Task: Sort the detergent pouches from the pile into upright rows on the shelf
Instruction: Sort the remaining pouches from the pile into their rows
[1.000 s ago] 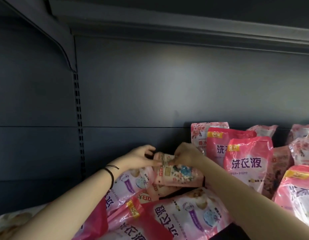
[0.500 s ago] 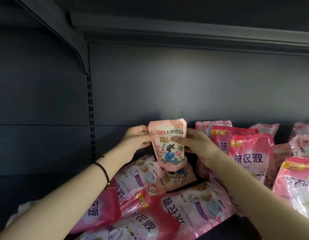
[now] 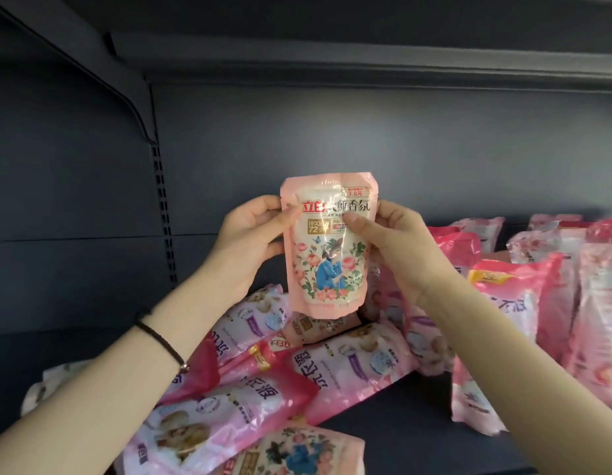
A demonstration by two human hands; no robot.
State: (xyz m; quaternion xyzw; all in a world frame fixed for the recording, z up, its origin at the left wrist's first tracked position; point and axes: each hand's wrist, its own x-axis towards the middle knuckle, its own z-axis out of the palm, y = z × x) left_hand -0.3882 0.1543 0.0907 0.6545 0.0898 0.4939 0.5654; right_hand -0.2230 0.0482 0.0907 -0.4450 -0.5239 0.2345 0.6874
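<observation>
A small pale-pink floral pouch (image 3: 327,255) is held upright in the air above the pile. My left hand (image 3: 249,234) pinches its upper left edge and my right hand (image 3: 390,234) pinches its upper right, thumbs on the front. Below lies the pile of pink detergent pouches (image 3: 263,378), flat and at mixed angles. Another floral pouch (image 3: 291,454) lies flat at the bottom edge. At the right, several pink pouches (image 3: 524,303) stand upright in rows on the shelf.
The dark shelf board (image 3: 400,437) shows bare between the pile and the upright rows. A dark back panel (image 3: 366,138) rises behind, with a slotted upright (image 3: 164,214) and a bracket at left. An upper shelf (image 3: 332,63) overhangs.
The floral pouch has been lifted from the pile, turned upright and raised higher in both hands. The view has moved closer.
</observation>
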